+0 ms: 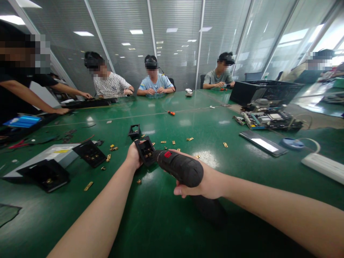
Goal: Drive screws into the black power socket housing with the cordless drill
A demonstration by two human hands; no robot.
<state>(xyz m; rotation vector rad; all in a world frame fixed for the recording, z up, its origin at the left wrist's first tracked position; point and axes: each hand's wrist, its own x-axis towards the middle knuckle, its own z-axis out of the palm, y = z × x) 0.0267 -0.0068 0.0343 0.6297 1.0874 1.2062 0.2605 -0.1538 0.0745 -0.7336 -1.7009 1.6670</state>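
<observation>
My left hand [133,156] is closed on a black square plastic socket housing [146,147], holding it tilted on the green table; brass pieces show inside it. In my right hand [205,179] is a black cordless drill [182,167] with a red switch on top. The drill's front end points into the housing, and its tip is hidden there. A similar black housing [134,131] stands just behind. Two more, a near housing [44,175] and another housing [90,153], lie to the left. Small brass terminal plates, such as this brass plate [88,186], are scattered around my hands.
At the right are a phone [263,143], a white power strip [326,167], a circuit board [271,118] and a black case [264,91]. An orange screwdriver [171,113] lies farther back. Several people sit or stand around the table; red pliers [20,144] lie left.
</observation>
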